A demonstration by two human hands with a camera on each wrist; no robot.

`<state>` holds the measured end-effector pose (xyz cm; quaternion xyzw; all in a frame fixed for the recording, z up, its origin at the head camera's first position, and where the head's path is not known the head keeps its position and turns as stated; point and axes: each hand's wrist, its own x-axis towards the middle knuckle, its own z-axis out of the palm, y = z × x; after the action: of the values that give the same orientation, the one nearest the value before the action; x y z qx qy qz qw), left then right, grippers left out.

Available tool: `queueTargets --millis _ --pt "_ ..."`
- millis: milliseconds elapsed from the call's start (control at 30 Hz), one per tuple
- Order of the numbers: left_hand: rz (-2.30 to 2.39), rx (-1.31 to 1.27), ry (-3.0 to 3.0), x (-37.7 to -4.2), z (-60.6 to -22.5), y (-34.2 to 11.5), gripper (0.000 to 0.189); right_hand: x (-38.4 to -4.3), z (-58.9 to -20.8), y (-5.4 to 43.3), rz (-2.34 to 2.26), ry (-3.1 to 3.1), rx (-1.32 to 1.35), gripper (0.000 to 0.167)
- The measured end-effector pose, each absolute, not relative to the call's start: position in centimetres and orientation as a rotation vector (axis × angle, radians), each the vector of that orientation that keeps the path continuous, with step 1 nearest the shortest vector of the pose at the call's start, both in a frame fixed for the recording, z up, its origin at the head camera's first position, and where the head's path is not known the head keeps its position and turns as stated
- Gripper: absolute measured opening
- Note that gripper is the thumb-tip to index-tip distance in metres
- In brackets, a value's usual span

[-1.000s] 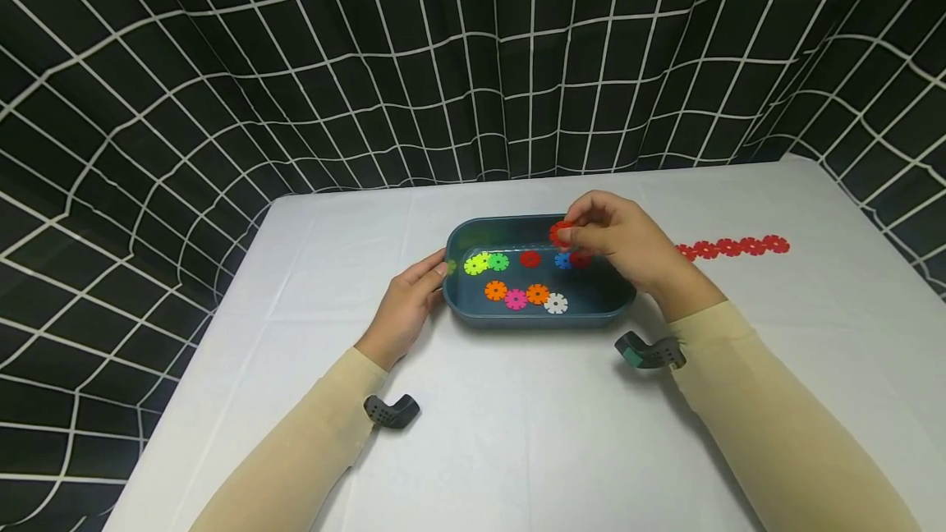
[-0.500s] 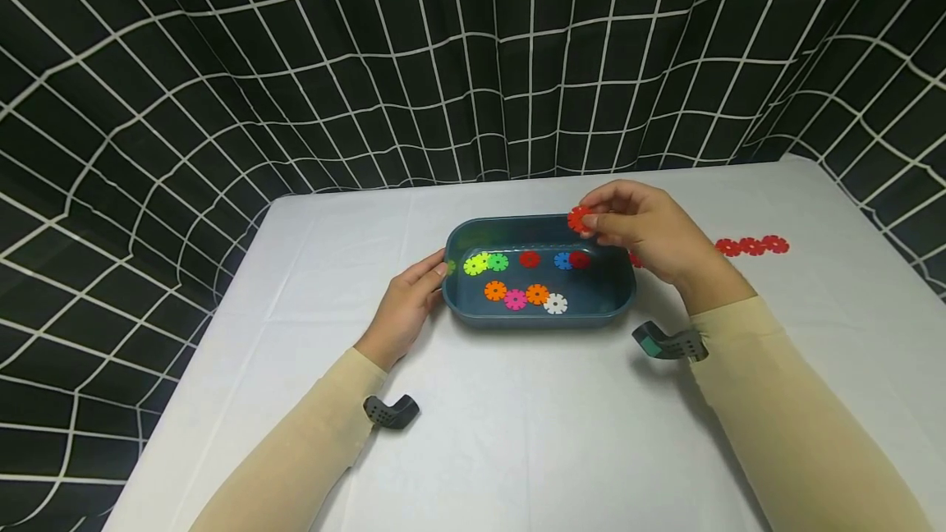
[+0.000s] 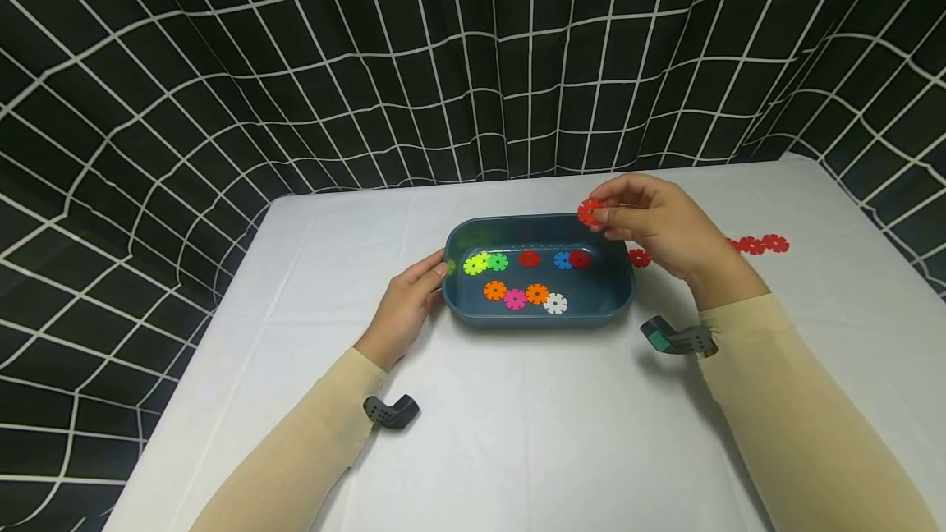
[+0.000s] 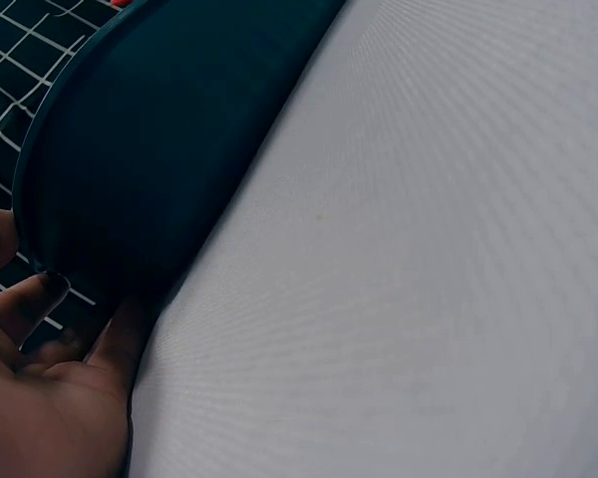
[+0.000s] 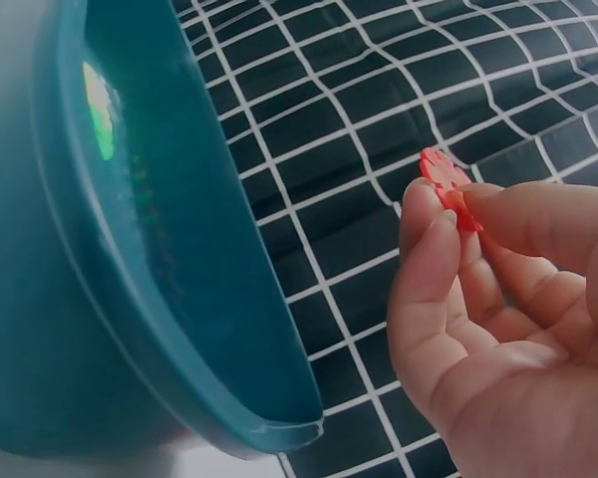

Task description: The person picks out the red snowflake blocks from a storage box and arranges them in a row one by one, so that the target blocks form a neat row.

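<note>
My right hand (image 3: 654, 224) pinches a red notched plastic disc (image 3: 590, 212) between thumb and fingertips, above the back right rim of a dark teal tub (image 3: 539, 321). In the right wrist view that red disc (image 5: 446, 185) is tilted, seen partly from its edge. My left hand (image 3: 405, 302) holds the tub's left end; in the left wrist view the thumb and fingers of this hand (image 4: 55, 388) lie at the tub's rounded corner. Inside the tub lie several discs, among them a red disc (image 3: 530, 259), a blue disc (image 3: 563, 261), a pink disc (image 3: 515, 299) and a white disc (image 3: 556, 304).
A row of red discs (image 3: 774, 244) extends to the right of the tub on the white-covered table (image 3: 473, 433), its middle hidden behind my right hand. One red disc (image 3: 639, 258) of it lies beside the tub's right end. A black curtain (image 3: 443, 64) with white grid lines stands behind.
My right hand has risen from over the tub and shifted right and back, carrying the red disc. The left hand and the tub stay in place.
</note>
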<state>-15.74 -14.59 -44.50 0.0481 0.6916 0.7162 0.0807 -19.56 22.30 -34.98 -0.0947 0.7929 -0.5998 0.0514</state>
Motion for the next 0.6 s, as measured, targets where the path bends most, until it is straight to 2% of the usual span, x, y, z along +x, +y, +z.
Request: queueTargets --millis 600 --pt "2.142 0.152 2.062 -15.8 -44.5 -14.6 0.053 -20.7 -35.9 25.1 -1.891 2.401 -0.193 0.034"
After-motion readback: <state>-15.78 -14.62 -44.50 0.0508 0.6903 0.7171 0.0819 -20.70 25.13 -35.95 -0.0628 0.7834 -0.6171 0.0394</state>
